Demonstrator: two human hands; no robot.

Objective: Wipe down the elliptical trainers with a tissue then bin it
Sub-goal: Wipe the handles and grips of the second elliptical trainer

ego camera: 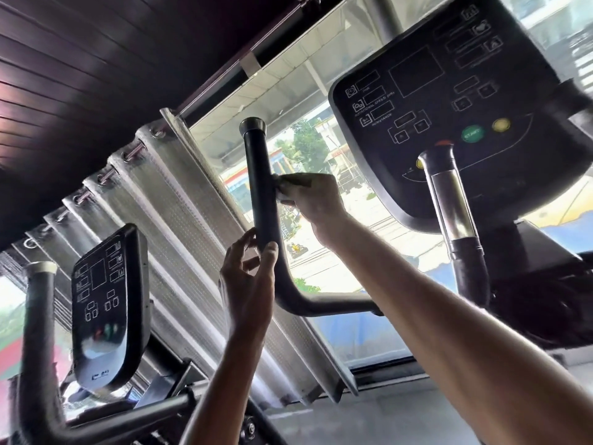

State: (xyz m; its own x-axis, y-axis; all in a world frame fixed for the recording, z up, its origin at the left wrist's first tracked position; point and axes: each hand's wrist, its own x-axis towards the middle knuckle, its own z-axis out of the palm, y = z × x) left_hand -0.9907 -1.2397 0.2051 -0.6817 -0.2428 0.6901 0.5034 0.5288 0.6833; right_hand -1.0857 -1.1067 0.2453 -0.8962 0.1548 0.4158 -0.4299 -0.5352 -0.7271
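A black upright handlebar (260,191) of the near elliptical trainer rises in the middle of the view, capped at the top. My right hand (313,203) presses a white tissue (290,183) against the bar's right side, about halfway up. My left hand (248,281) grips the same bar lower down, just above its bend, thumb on the right side. The trainer's black console (449,101), with a green start button, stands to the right. A second trainer's console (107,311) and handlebar (37,345) are at lower left.
A large window (337,155) with a street scene lies behind the bar. A pleated grey curtain (179,239) hangs left of it. A chrome and black post (455,220) stands under the right console. The dark slatted ceiling (96,59) fills the upper left.
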